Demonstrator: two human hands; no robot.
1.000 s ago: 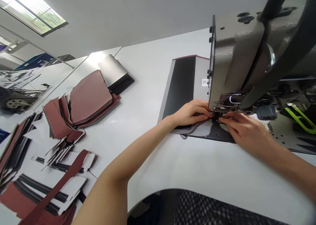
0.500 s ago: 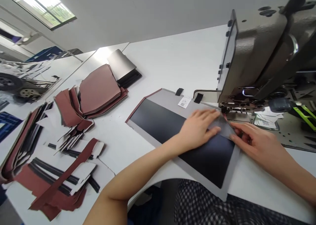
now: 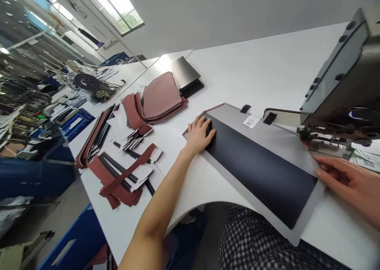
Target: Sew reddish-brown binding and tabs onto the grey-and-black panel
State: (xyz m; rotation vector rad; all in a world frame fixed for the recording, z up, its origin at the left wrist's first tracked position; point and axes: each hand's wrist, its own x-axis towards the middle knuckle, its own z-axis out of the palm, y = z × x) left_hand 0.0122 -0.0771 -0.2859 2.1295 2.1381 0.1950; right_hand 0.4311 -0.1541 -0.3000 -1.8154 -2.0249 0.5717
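A grey fabric panel [image 3: 271,139] with a wide black band [image 3: 255,163] lies on the white table, its near corner hanging over the edge. Dark red binding edges its far left end. My left hand [image 3: 199,135] rests on that end, fingers spread over the material. At the right edge, my right hand [image 3: 350,179] pinches the panel between thumb and fingers, just in front of the sewing machine [image 3: 341,92]. A white label [image 3: 251,121] and two black tabs sit along the panel's far side. The panel's far right edge runs under the machine's presser foot area.
Left of the panel lie a stack of dark red pieces [image 3: 162,96], a dark metallic-looking stack [image 3: 184,72] and loose red and black strips [image 3: 130,175]. A blue crate [image 3: 76,123] stands beyond the table's left edge. The table's front edge curves inward at my lap.
My left hand has slid from the panel's right part to its left end, and its fingers have spread. My right hand still pinches the right edge. The camera view has turned left.
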